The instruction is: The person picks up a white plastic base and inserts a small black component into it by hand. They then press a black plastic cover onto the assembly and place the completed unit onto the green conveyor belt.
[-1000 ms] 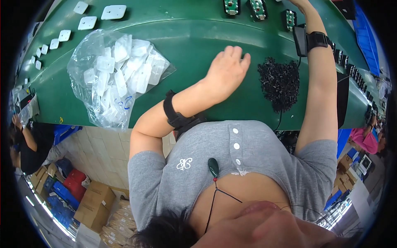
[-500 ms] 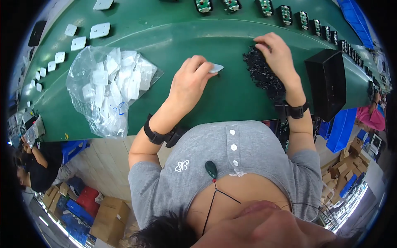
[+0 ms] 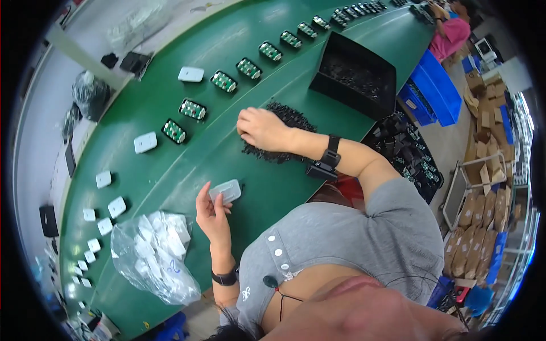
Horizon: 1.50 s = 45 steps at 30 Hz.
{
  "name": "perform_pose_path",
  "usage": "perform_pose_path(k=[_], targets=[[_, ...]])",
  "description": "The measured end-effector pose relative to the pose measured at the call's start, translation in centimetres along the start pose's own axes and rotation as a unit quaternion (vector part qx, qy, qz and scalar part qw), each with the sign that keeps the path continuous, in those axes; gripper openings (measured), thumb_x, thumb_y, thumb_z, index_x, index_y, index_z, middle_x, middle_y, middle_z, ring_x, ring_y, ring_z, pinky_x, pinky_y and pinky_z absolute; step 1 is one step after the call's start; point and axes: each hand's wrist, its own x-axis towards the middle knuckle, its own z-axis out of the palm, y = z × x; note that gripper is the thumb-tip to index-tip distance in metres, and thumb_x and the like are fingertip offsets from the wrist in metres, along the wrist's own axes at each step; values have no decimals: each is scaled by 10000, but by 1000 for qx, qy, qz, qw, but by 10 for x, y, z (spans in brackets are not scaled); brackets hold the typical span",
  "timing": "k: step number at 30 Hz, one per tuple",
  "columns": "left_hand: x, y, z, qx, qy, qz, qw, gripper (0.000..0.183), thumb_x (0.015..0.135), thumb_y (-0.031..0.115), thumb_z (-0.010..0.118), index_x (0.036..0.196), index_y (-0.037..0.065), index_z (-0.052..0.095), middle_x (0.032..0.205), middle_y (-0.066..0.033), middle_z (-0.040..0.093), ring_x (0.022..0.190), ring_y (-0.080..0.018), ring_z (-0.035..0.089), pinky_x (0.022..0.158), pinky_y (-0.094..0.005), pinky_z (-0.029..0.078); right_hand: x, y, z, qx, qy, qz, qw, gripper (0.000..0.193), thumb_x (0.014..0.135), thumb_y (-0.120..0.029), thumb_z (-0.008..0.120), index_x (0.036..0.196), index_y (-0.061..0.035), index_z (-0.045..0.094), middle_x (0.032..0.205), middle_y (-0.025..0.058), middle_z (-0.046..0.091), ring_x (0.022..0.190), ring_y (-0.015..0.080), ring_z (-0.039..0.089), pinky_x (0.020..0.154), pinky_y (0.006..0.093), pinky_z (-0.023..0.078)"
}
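Note:
My left hand grips a white plastic cover between thumb and fingers, its recessed face showing. A small dark bit shows at the cover's right edge; what it is I cannot make out. Over a pile of small black parts, my right hand has its fingers curled together at the pile's left side. Its fingertips point down and away, so anything pinched in them is hidden. A clear plastic bag full of similar white covers lies to the left of my left hand.
Beyond my hands, black housings with green circuit boards run in a row along the green table. Loose white covers lie at the left. Right of the pile stands a black bin; blue crates are past the table edge.
The whole view has swung round, so the bin and pile sit farther left. The white cover in my left hand has turned to show its broad face. My right hand remains at the black pile.

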Motion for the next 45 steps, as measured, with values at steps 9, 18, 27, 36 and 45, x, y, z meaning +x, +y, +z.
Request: perform_pose_path(k=[9, 18, 27, 36, 45], targets=[[2, -8, -2, -15, -1, 45, 999, 149, 964, 45, 555, 1080, -24, 617, 862, -67, 634, 622, -89, 596, 511, -193, 442, 9, -60, -7, 429, -28, 173, 886, 63, 846, -43, 634, 893, -6, 614, 808, 98, 650, 732, 177, 637, 667, 317, 512], [12, 15, -21, 183, 31, 227, 956, 188, 910, -5, 601, 1089, -4, 657, 839, -51, 568, 624, -90, 582, 525, -214, 456, 2, -113, 23, 639, -117, 215, 729, 137, 857, -13, 653, 955, 3, 558, 862, 81, 638, 784, 133, 626, 689, 280, 527], [11, -5, -25, 72, -40, 157, 984, 86, 900, -5, 616, 972, -11, 662, 907, -51, 541, 623, -93, 597, 499, -201, 438, -15, -126, 24, 655, -48, 308, 688, 185, 893, -63, 653, 1000, -9, 511, 874, 68, 620, 747, 128, 603, 660, 261, 493], [7, -17, -9, -50, -78, 32, 995, 43, 913, -10, 607, 949, -34, 611, 877, -46, 515, 584, -91, 589, 460, -194, 434, -41, -140, 7, 359, 39, 182, 915, 127, 883, -109, 631, 929, -1, 584, 866, 99, 592, 782, 248, 614, 686, 339, 489], [-4, 0, 0, 15, -84, 15, 996, 30, 910, -13, 605, 885, -24, 593, 796, -50, 534, 557, -103, 596, 448, -211, 435, -47, -124, -12, 149, 63, -49, 986, 97, 814, -109, 574, 888, -47, 578, 838, 100, 545, 808, 295, 554, 718, 386, 467]])
